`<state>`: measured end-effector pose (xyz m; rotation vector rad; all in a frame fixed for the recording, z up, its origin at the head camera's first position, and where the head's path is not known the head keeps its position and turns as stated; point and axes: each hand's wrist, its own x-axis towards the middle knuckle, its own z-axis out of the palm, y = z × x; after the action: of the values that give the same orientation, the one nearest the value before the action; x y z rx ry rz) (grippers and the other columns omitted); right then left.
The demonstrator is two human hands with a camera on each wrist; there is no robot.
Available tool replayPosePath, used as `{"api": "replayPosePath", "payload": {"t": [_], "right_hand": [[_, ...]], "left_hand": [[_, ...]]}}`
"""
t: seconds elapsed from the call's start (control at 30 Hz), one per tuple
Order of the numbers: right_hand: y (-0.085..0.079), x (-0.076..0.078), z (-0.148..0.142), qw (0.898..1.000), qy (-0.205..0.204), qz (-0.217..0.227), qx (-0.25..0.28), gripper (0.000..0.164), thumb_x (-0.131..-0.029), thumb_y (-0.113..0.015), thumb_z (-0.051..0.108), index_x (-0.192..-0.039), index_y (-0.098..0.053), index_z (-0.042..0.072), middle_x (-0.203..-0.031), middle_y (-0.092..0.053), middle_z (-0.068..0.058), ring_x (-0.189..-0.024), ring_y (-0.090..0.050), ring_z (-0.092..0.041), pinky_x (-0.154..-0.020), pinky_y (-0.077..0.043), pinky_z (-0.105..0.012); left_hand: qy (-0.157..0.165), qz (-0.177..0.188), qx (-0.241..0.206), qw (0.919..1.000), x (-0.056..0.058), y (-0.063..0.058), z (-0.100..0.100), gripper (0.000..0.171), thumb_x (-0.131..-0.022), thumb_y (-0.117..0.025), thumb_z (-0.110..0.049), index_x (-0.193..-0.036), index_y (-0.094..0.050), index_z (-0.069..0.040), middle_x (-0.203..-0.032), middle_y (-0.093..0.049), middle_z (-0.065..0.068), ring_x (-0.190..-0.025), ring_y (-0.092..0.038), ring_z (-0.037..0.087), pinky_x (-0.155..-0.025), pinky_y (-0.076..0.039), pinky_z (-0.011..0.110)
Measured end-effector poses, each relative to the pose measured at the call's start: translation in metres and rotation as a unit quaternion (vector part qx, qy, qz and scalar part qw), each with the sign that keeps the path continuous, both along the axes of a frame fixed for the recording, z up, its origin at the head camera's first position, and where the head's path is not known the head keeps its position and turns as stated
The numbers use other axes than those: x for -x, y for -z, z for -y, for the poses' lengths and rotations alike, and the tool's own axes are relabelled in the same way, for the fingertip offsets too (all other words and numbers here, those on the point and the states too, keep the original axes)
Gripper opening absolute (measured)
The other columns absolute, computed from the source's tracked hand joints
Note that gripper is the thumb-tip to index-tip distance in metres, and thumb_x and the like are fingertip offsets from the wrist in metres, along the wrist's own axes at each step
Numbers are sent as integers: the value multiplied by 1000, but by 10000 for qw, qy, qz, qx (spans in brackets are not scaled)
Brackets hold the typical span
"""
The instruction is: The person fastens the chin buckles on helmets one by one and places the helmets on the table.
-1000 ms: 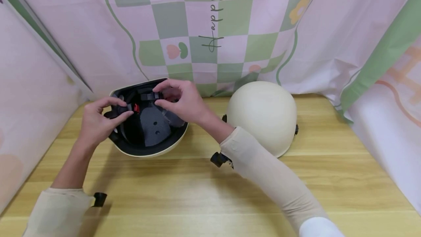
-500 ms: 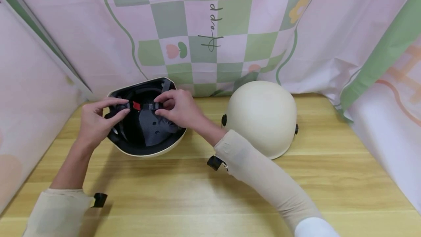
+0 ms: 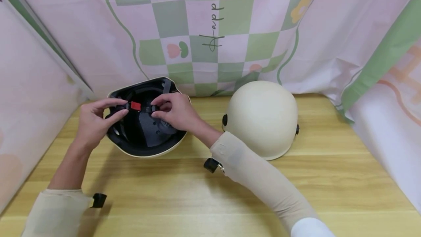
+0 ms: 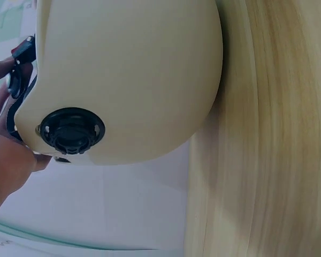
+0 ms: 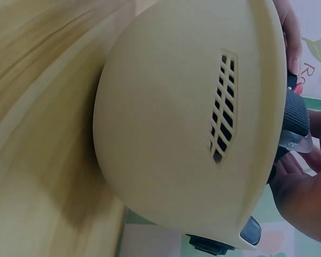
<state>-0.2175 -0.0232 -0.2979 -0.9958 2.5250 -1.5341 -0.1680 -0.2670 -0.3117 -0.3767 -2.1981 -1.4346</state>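
A cream helmet (image 3: 171, 148) lies upside down at the left of the table, its black lining (image 3: 148, 131) facing up. Over its opening, my left hand (image 3: 93, 121) pinches the black end of a chin-strap buckle with a red tab (image 3: 135, 106). My right hand (image 3: 179, 111) pinches the strap's other black buckle part (image 3: 148, 109) between thumb and forefinger. Both parts stand in line, end to end. In the left wrist view, the helmet's shell (image 4: 134, 80) hides most of the left hand (image 4: 8, 166); the right wrist view shows the right hand (image 5: 305, 193) behind the rim.
A second cream helmet (image 3: 261, 118) stands dome up to the right, close to the right forearm. Patterned curtains (image 3: 204, 17) hang behind and on both sides of the wooden table (image 3: 184, 207).
My right hand has come down and left with its buckle part, closing the gap to the red-tabbed part. The left hand has barely moved.
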Motion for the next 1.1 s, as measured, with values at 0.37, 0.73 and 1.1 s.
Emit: {"api": "replayPosePath", "payload": {"t": [0.37,0.73,1.1], "right_hand": [[2,0,1,9988,-113,141,453,25,-91,-80,6,-114,-75,-2,-113,-75,-14,-96,-74,-19,-85,-56,-19],[4,-1,1,9961,-267,266,804,26,-90,-81,4,-114,-75,-3,-107,-76,-15,-86,-72,-15,-78,-57,-20],[5,-1,1,9899,-188,820,1143,25,-91,-78,0,-115,-73,-6,-113,-74,-18,-93,-74,-19,-82,-59,-24]], "left_hand": [[341,139,344,9987,-1,0,2,22,-86,-78,11,-107,-76,8,-100,-73,-20,-101,-63,5,-90,-43,15],[492,129,549,9972,0,0,0,23,-83,-80,12,-105,-75,10,-98,-73,-20,-110,-62,3,-104,-39,13],[483,172,435,9977,-1,0,-1,22,-81,-80,14,-102,-74,11,-94,-74,-20,-104,-64,3,-104,-39,13]]}}
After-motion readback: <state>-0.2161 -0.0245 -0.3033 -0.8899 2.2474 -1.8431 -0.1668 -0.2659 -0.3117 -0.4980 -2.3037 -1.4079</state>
